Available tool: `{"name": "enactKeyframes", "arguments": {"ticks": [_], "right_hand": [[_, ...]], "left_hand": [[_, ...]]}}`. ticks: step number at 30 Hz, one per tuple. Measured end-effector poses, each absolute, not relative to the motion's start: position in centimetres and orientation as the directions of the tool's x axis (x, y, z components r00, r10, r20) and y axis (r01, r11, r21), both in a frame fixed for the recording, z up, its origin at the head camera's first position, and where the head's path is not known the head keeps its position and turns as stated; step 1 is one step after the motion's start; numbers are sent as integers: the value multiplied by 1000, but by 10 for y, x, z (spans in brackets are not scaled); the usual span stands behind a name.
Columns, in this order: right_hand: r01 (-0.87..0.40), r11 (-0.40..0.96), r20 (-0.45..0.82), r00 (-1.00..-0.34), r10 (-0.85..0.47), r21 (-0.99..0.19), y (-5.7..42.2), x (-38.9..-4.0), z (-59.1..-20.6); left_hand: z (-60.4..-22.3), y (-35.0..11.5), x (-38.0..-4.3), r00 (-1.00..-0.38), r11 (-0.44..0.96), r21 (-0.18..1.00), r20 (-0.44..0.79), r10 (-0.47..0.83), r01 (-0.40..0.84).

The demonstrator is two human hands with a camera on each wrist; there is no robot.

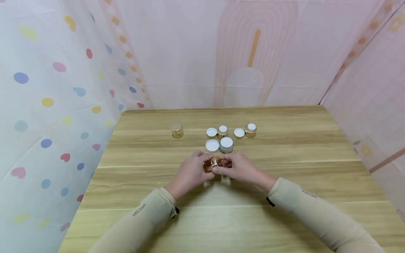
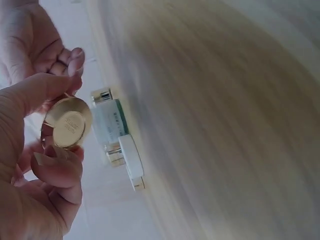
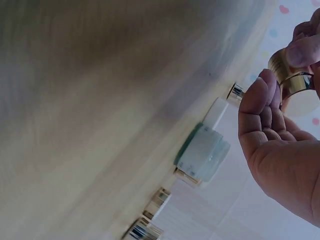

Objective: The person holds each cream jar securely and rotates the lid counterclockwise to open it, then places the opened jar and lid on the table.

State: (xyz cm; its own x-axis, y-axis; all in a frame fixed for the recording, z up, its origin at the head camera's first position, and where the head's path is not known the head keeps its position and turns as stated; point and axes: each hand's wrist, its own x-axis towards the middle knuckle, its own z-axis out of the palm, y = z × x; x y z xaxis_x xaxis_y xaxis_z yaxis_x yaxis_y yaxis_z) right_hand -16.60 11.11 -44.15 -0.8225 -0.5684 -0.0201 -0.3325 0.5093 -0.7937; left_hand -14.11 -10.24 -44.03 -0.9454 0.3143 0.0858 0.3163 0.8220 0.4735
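Both hands hold a small gold cosmetic jar point(image 1: 214, 161) above the table, near the middle. My left hand point(image 1: 191, 171) grips one end of it with thumb and fingers. From the other side, my right hand point(image 1: 240, 169) pinches the jar between thumb and fingertips. In the left wrist view a flat gold end with faint lettering point(image 2: 70, 127) faces the camera. A brushed gold part point(image 3: 281, 62) and a glossier gold band show in the right wrist view. Fingers cover much of the jar, so I cannot tell whether its lid is separate.
Beyond the hands stands a larger frosted jar point(image 1: 226, 145) with a white lid point(image 1: 212, 146) lying beside it. Two small gold jars point(image 1: 223, 131) point(image 1: 251, 130) have white-lined lids point(image 1: 211, 132) point(image 1: 239, 133) next to them. Further left stands a capped gold jar point(image 1: 177, 130). Patterned curtains point(image 1: 177, 52) border the wooden table point(image 1: 142, 140).
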Motion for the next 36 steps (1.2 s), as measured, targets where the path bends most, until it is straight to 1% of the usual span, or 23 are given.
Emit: {"name": "enactKeyframes", "arguments": {"ticks": [3, 7, 13, 20, 23, 26, 32, 36], "right_hand": [[-305, 499, -23, -836, -549, -811, 110, -163, -444], [-275, 519, -24, -868, -497, -810, 109, -159, -441], [-219, 539, -30, -910, -415, -813, 107, -156, -429], [-193, 582, 6, -952, -307, -790, 95, -150, -419], [-188, 589, 7, -955, -295, -786, 92, -149, -421], [-193, 586, 8, -953, -303, -787, 92, -149, -425], [-237, 580, 39, -942, -332, -780, 91, -152, -429], [-250, 566, 57, -940, -336, -785, 92, -153, -430]], "left_hand": [[-440, -100, -139, -938, 833, 435, 107, 330, 342], [-440, -98, -136, -928, 834, 406, 154, 339, 372], [-433, -92, -126, -942, 831, 444, 185, 281, 336], [-431, -86, -121, -929, 844, 410, 280, 243, 345], [-434, -88, -122, -928, 840, 419, 286, 240, 346], [-435, -90, -124, -928, 830, 430, 265, 261, 356], [-433, -95, -128, -932, 789, 495, 213, 295, 363], [-431, -96, -129, -921, 769, 506, 231, 314, 390]]}}
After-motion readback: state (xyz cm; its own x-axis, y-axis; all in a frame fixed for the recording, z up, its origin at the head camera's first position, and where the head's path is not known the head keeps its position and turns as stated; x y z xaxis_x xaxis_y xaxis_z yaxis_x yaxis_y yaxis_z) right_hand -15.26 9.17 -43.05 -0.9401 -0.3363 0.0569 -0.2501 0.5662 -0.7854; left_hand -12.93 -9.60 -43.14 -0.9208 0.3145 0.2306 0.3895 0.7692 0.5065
